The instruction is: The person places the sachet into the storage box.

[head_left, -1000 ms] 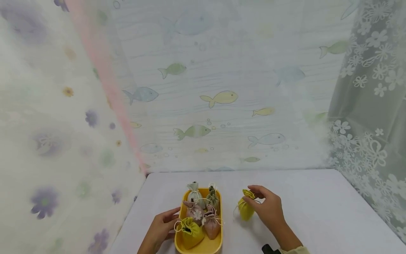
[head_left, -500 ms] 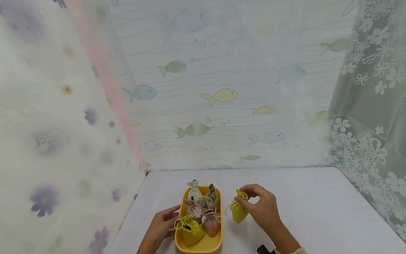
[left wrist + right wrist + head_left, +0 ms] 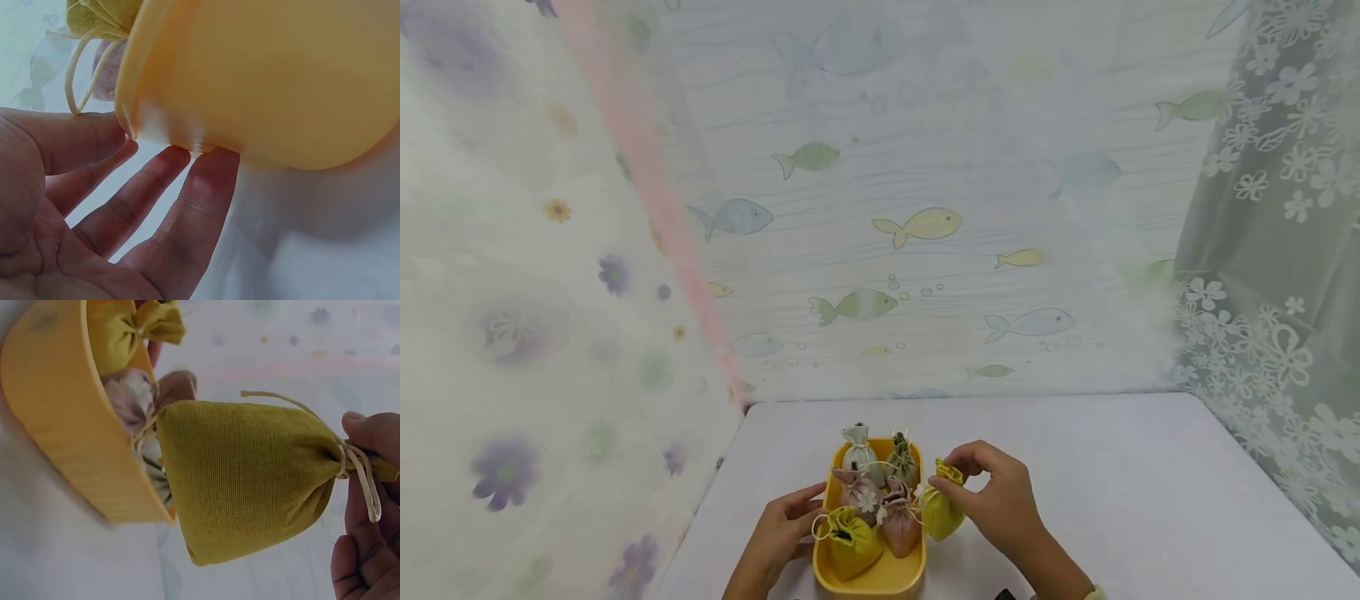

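Observation:
My right hand [image 3: 1000, 498] pinches a yellow drawstring pouch [image 3: 250, 478] by its gathered neck, and the pouch hangs beside the right rim of a yellow plastic bin [image 3: 871, 587]. In the right wrist view its cream cord loops over the fingers. My left hand [image 3: 781, 535] rests against the bin's left side; the left wrist view has the fingertips [image 3: 215, 165] on the outer wall and the thumb at the rim. Inside the bin stand another yellow pouch [image 3: 854, 557], a pale pouch [image 3: 857, 454], a green pouch [image 3: 901, 462] and two pinkish pouches, one with a white flower.
The bin stands on a white table [image 3: 1105, 483], whose back edge meets a curtain printed with fish [image 3: 925, 223]. Flowered fabric [image 3: 505, 467] hangs along the left, and a translucent flower-patterned curtain [image 3: 1285, 333] hangs on the right.
My right hand has carried the yellow pouch leftward across the table to the bin's right rim. My left hand and the bin have stayed in place.

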### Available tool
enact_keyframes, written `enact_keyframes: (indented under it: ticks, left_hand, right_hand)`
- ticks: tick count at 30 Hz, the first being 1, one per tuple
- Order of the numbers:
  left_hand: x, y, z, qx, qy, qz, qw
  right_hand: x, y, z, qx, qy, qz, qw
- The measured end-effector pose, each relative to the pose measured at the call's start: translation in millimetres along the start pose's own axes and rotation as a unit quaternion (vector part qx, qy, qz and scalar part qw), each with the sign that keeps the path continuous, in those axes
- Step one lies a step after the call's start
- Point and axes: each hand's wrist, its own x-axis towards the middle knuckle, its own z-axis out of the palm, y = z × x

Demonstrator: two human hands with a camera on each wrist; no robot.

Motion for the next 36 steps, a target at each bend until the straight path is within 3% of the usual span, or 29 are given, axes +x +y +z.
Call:
enact_keyframes:
  ticks: [9,19,28,36]
  left_hand:
    - [2.1,1.8,1.6,0.001,0.009,0.001,1.0000]
    - [1.6,2.0,-0.2,-0.004,0.001,0.000,1.0000]
    - [0.8,1.2,0.5,-0.003,0.009,-0.007,0.9999]
    - [-1.6,3.0,-1.0,-0.001,-0.006,0.003,1.0000]
  right_hand:
    - [-5,-13,18,0.025,-0.012,0.004,1.000]
    - [-19,-24,43,0.038,-0.065,0.010,0.997]
    - [-32,-18,59,0.058,-0.138,0.003,0.989]
    - [-45,-13,67,0.061,-0.165,-0.026,0.984]
